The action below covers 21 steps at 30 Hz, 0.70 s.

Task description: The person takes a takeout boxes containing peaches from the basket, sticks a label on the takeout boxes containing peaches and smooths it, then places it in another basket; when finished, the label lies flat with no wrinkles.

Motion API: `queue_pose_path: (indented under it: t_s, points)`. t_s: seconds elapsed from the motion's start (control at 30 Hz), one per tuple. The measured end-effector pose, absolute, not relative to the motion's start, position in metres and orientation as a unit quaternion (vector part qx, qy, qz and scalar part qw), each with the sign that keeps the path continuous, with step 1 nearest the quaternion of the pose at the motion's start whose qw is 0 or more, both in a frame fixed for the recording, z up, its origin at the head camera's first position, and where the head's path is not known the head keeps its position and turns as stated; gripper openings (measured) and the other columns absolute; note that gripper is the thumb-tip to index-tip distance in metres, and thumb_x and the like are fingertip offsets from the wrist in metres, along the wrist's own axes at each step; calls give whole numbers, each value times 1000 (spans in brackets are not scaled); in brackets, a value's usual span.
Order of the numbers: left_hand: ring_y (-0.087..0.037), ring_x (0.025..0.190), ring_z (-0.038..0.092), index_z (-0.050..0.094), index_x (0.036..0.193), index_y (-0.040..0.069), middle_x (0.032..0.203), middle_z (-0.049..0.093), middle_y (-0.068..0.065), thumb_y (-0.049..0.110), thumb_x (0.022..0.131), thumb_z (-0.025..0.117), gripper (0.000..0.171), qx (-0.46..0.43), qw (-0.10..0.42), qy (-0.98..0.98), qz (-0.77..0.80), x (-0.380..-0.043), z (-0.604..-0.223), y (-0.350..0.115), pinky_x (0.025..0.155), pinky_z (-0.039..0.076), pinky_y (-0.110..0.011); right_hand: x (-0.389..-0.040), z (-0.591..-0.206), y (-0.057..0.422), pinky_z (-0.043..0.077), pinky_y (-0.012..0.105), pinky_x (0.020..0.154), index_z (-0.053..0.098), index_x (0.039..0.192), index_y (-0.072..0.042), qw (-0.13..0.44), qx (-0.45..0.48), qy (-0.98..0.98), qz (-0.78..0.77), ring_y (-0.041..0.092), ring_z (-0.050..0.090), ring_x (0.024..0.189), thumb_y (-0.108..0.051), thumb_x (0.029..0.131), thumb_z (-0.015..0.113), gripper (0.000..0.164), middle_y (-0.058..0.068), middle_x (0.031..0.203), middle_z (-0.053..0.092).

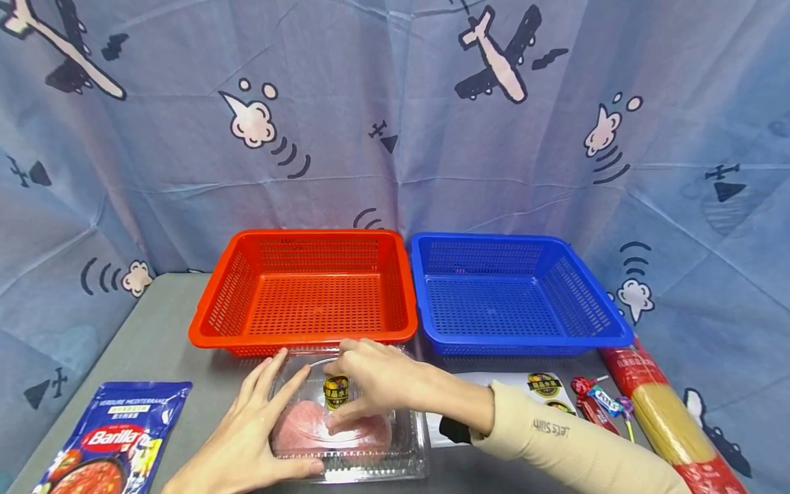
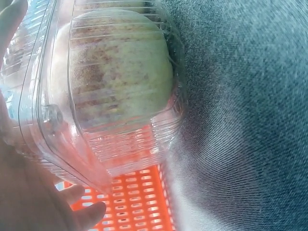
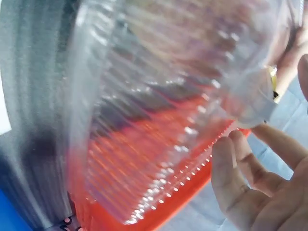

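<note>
A clear plastic clamshell box [image 1: 410,446] with pinkish peaches [image 1: 302,429] inside stands on the table in front of the red basket. A black and gold sticker [image 1: 336,392] lies on its lid. My left hand [image 1: 247,425] rests against the box's left side, fingers spread over the lid and thumb along the front edge. My right hand [image 1: 376,377] is over the lid, its bent fingers and thumb on either side of the sticker. In the left wrist view a mottled peach [image 2: 120,67] shows through the ribbed wall.
Behind the box stand a red basket [image 1: 302,341] and a blue basket [image 1: 524,341]. A Barilla pouch [image 1: 117,439] lies at left. On the right are a white sheet [image 1: 487,379] with round stickers, several wrapped candies [image 1: 605,401] and a spaghetti pack [image 1: 669,418].
</note>
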<state>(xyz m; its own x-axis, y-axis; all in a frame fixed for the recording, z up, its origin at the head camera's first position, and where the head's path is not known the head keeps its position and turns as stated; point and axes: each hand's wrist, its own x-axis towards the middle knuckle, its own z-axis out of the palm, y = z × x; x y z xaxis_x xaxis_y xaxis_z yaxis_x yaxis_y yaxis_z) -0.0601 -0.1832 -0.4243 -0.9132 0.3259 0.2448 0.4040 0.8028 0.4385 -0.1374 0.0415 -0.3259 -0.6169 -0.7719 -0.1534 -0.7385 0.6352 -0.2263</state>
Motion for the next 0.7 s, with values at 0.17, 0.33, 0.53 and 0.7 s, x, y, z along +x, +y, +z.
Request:
queue_pose_path:
  t_s: [0.17, 0.33, 0.53, 0.7]
  points:
    - [-43, 147, 27, 36, 159, 31, 169, 21, -13, 81, 65, 77, 114, -194, 81, -946, -247, -61, -425, -183, 98, 44, -75, -140, -318, 38, 51, 17, 64, 81, 106, -16, 118, -411, 895, -129, 3, 61, 79, -35, 84, 84, 29, -6, 98, 76]
    - [-43, 147, 26, 36, 159, 31, 169, 20, -12, 81, 65, 77, 113, -192, 77, -946, -250, -62, -425, -184, 98, 44, -75, -139, -318, 28, 36, 9, 49, 82, 74, -13, 91, -427, 889, -140, -3, 40, 56, -10, 85, 79, 12, -7, 70, 75]
    - [-44, 147, 27, 37, 159, 32, 169, 21, -13, 81, 66, 76, 113, -191, 74, -946, -252, -62, -424, -183, 99, 44, -74, -140, -324, 15, 49, 6, 63, 84, 75, -18, 84, -437, 890, -99, -5, 63, 65, -11, 85, 82, 13, -10, 76, 78]
    - [-43, 146, 27, 39, 158, 30, 169, 21, -13, 81, 66, 76, 112, -191, 69, -946, -253, -62, -424, -183, 98, 45, -74, -143, -329, 12, 44, 10, 54, 79, 63, -21, 82, -436, 892, -83, -5, 46, 57, -10, 82, 81, 22, -14, 63, 70]
